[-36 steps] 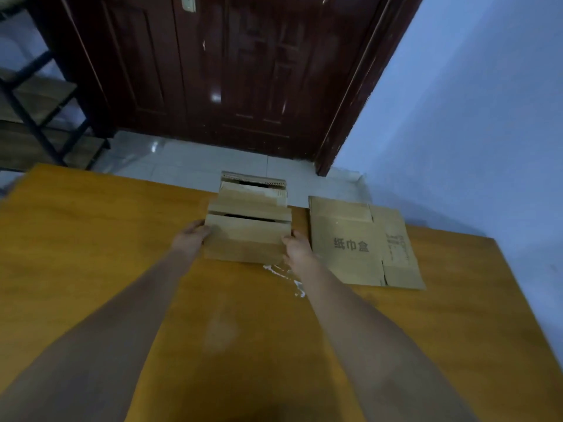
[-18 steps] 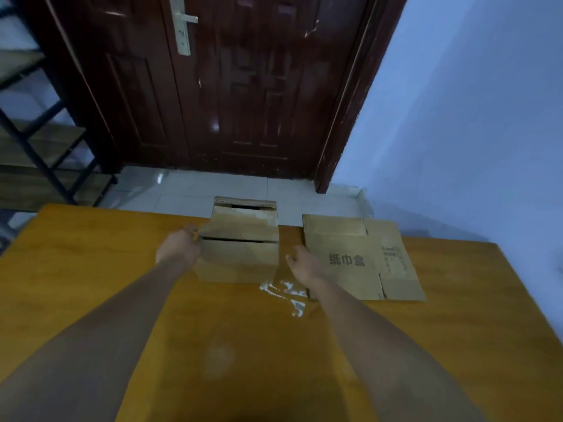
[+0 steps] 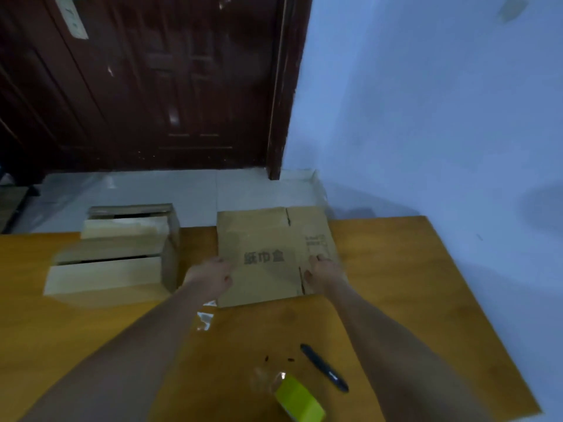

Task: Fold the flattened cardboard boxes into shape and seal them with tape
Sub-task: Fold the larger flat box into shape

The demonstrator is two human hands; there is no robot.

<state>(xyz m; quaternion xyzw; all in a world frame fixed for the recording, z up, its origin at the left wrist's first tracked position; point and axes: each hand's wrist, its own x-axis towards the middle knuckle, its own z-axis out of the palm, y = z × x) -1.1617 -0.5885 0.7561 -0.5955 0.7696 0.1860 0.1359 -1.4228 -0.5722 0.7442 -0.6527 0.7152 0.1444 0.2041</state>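
Both hands are gripping the flattened cardboard box (image 3: pixel 262 257): left hand (image 3: pixel 210 274) at its left edge, right hand (image 3: pixel 324 268) toward its right. Folded boxes (image 3: pixel 115 257) are sitting beside it; a black pen (image 3: pixel 324 367) and green-cored tape roll (image 3: pixel 297 400) are lying nearer on the wooden table (image 3: pixel 411 300).

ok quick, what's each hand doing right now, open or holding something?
Left hand: grips the left edge of the flattened box.
Right hand: grips the same box near its right side.
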